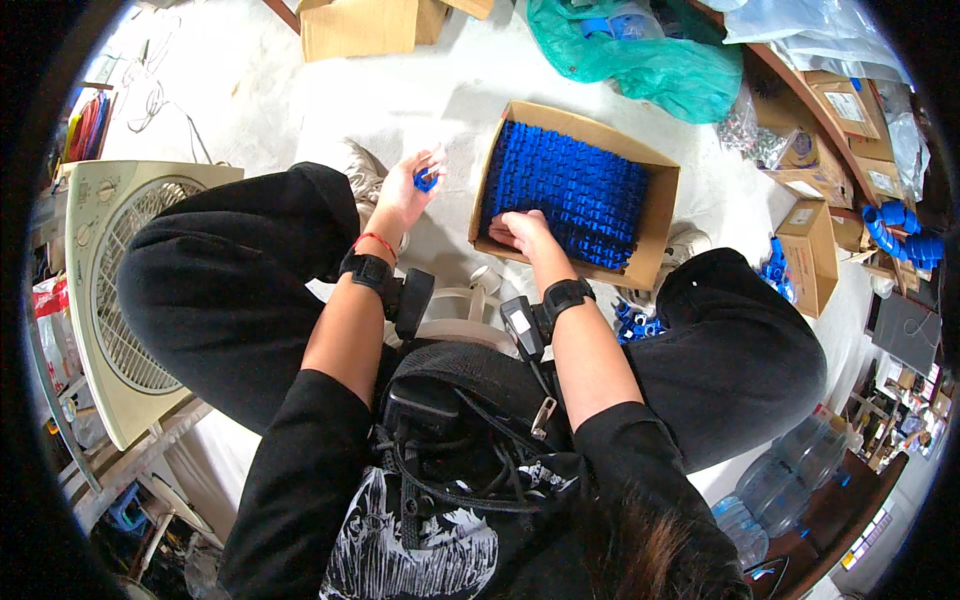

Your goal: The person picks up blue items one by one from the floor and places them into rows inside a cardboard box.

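Note:
An open cardboard box [574,281] stands on the floor before me, a little right of centre. Blue plastic parts [570,180] fill much of it in tight rows. My right hand [523,229] is inside the box's near left corner, over the parts; its fingertips are partly hidden, so whether it grips one cannot be told. Left of the box, my left hand [412,184] is raised with a small blue plastic part [425,179] held in its fingers.
A box fan [142,277] stands at the left. Loose blue parts [637,322] lie beside my right knee. A green mesh sack [645,75] lies beyond the box, with more cartons [808,255] at the right. Large clear water bottles [776,487] stand at lower right.

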Demonstrator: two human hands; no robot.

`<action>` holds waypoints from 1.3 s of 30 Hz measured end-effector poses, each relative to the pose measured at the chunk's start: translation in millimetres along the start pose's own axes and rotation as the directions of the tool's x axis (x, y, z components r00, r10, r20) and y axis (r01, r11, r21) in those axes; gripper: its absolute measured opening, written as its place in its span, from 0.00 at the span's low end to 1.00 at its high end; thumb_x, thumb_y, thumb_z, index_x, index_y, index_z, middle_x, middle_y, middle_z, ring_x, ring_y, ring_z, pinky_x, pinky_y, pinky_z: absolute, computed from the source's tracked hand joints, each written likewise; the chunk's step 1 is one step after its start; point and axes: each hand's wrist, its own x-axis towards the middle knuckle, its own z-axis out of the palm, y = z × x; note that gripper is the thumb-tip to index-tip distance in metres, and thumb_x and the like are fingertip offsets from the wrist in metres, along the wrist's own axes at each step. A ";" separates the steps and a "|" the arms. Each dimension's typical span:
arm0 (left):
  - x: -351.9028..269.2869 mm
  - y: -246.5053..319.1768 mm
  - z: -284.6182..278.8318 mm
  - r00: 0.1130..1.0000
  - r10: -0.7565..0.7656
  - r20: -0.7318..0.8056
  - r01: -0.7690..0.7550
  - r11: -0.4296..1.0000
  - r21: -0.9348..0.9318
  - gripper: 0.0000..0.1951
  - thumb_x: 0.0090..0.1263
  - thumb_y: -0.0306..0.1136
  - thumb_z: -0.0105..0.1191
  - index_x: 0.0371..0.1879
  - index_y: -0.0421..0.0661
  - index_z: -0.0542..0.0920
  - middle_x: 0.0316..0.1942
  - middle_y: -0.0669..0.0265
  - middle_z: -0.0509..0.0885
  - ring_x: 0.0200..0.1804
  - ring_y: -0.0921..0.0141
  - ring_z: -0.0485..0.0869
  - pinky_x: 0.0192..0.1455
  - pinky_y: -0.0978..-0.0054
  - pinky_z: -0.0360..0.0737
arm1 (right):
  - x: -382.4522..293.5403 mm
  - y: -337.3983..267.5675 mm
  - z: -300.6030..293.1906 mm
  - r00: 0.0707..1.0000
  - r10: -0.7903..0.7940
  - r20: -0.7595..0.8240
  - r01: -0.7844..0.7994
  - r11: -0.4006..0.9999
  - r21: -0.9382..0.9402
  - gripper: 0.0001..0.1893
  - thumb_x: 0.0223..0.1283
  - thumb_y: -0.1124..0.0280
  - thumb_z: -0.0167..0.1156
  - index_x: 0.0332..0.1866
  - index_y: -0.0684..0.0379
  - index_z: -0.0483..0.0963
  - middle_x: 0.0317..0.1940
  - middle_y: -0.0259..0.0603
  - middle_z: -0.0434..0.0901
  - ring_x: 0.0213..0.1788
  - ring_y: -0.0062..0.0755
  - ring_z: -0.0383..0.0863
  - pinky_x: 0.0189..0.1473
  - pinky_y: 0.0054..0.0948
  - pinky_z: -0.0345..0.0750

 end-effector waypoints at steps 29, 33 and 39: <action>-9.9 2.5 16.2 0.993 0.070 0.097 -0.084 0.985 0.152 0.24 0.53 0.35 0.44 0.49 0.47 0.54 0.47 0.67 0.63 0.47 0.70 0.65 0.48 0.75 0.61 | -55.6 -40.9 -26.7 0.806 -0.547 0.225 0.558 0.829 0.018 0.10 0.41 0.73 0.54 0.33 0.61 0.71 0.26 0.34 0.73 0.26 0.18 0.71 0.29 0.14 0.70; -16.1 2.9 13.2 1.000 0.023 -0.020 -0.017 0.967 0.255 0.22 0.54 0.33 0.43 0.48 0.47 0.55 0.46 0.69 0.65 0.44 0.71 0.66 0.45 0.77 0.61 | -35.3 -18.9 -41.7 0.843 -0.538 -0.008 0.535 0.841 -0.081 0.09 0.36 0.70 0.58 0.27 0.60 0.73 0.18 0.32 0.73 0.17 0.16 0.70 0.17 0.12 0.67; -6.2 -6.9 -5.8 0.992 -0.065 -0.104 0.097 0.937 0.336 0.19 0.53 0.35 0.45 0.44 0.47 0.59 0.39 0.70 0.70 0.39 0.73 0.68 0.41 0.78 0.62 | -8.5 8.6 -45.4 0.848 -0.514 -0.128 0.481 0.849 -0.220 0.06 0.35 0.72 0.56 0.23 0.61 0.72 0.15 0.34 0.73 0.15 0.18 0.71 0.14 0.15 0.69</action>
